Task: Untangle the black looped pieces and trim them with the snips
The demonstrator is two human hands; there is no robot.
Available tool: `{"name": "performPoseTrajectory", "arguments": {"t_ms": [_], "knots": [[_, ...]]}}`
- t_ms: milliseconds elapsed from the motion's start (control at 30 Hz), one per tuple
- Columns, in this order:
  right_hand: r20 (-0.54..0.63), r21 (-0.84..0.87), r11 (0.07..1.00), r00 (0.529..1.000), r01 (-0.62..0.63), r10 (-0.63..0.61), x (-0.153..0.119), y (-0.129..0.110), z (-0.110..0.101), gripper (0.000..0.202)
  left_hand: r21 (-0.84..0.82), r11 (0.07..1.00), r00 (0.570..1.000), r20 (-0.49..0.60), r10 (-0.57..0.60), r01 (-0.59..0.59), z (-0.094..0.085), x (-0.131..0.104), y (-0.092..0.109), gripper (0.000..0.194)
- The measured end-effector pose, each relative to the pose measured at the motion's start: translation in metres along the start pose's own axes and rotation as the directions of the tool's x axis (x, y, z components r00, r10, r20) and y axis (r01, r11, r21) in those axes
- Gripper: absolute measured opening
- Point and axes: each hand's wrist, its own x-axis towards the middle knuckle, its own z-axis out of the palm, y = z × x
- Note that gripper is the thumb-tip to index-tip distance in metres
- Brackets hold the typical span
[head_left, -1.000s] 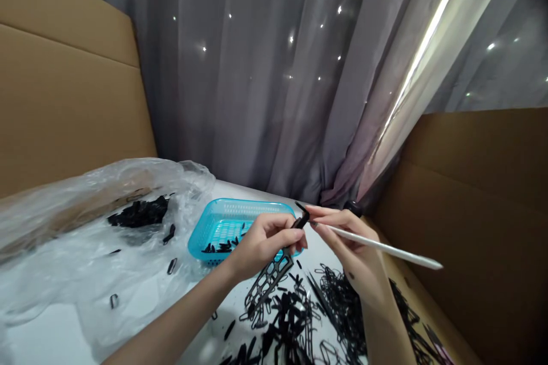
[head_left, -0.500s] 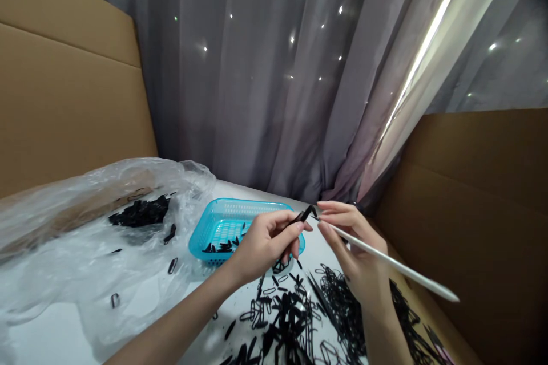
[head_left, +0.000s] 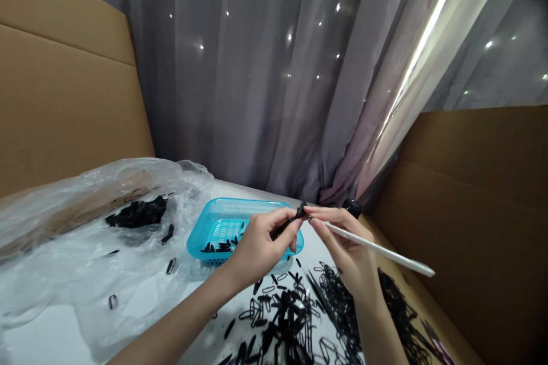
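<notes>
Field note, from my remote view: left hand (head_left: 261, 242) pinches a small black piece (head_left: 301, 210), apparently to steady it, while the right hand (head_left: 351, 251) grips a white stick (head_left: 381, 249) near its tip, presumably for fine control. Fingertips meet at the piece, detail too small to tell. Blue basket (head_left: 244, 201) sits just beyond the left hand, tangled black loops (head_left: 338, 291) nearer me, both seemingly within easy reach.

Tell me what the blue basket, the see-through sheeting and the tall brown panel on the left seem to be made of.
Basket: probably glossy molded plastic; its walls are perforated and evenly colored.
Sheeting: likely thin, shiny plastic film, since it crinkles and lets the white surface show through.
Brown panel: apparently matte cardboard, judging by its plain tan face and straight crease.
</notes>
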Motion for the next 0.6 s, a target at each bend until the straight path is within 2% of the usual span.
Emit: {"name": "performPoseTrajectory", "arguments": {"t_ms": [200,367,600], "knots": [[-0.006,0.033,0.999,1.0,-0.029,0.029,-0.002,0.0008,0.006,0.007,0.017,1.0,1.0,-0.018,0.009,-0.009,-0.002,0.0005,0.0024,0.02],[0.004,0.031,0.999,1.0,-0.003,0.003,-0.001,0.0024,0.0052,0.007,0.027,0.999,1.0,-0.011,0.017,-0.017,-0.0035,-0.0008,0.0034,0.02],[0.116,-0.064,0.996,0.992,0.063,-0.055,0.0008,0.0084,-0.0005,0.009,0.214,0.975,0.997,-0.044,0.069,-0.058,-0.0026,-0.0011,0.0014,0.025]]}}
